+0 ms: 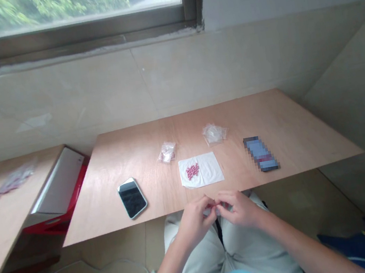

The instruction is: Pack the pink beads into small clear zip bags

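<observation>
Pink beads [192, 171] lie loose on white tissue [210, 169] near table's [307, 135] front edge, so work looks unfinished, done share unclear; left hand [197, 215] and right hand [238, 208] fingers pinched together, contents hidden.

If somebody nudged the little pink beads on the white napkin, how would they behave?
The pink beads look tiny and roundish, so they would probably roll apart. The white napkin under them looks thin and creased, which might slow them a little. Being so small, each is likely light.
</observation>
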The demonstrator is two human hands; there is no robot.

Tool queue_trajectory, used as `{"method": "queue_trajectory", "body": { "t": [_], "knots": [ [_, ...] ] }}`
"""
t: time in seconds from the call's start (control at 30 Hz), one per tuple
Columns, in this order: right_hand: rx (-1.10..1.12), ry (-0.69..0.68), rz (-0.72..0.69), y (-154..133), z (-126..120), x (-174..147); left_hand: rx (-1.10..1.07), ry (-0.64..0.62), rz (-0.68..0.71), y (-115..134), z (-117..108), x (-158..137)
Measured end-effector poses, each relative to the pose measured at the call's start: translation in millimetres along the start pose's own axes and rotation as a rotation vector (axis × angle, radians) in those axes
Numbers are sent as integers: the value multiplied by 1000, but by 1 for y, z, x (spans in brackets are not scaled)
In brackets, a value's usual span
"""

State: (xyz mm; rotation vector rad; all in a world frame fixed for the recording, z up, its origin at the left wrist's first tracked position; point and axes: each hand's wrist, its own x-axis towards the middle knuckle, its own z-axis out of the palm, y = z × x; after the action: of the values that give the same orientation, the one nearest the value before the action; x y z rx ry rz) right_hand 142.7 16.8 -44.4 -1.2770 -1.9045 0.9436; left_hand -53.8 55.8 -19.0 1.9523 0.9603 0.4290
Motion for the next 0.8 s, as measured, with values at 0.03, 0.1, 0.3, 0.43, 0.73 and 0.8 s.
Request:
{"method": "queue_trajectory", "body": {
  "t": [0.03, 0.1, 0.3, 0.43, 0.73, 0.8],
  "knots": [
    [-12, -14, -2, 0, 1, 0, 15, -2, 6, 0, 0, -1],
    [-27, -35, 2, 0, 1, 1, 48, 3, 8, -2, 2, -1],
    [-57, -66, 20, -3, 0, 3, 111, 20, -35, -8, 1, -2],
    [-74, -74, 34, -2, -1, 4, 131, 6, -31, -12, -5, -3],
    [-87, -63, 50, 0, 4, 2, 156, -29, 1, -11, -13, -6],
    [-78, -88, 43, -1, 7, 2, 147, -39, 18, -10, -11, -6]
  ]
}}
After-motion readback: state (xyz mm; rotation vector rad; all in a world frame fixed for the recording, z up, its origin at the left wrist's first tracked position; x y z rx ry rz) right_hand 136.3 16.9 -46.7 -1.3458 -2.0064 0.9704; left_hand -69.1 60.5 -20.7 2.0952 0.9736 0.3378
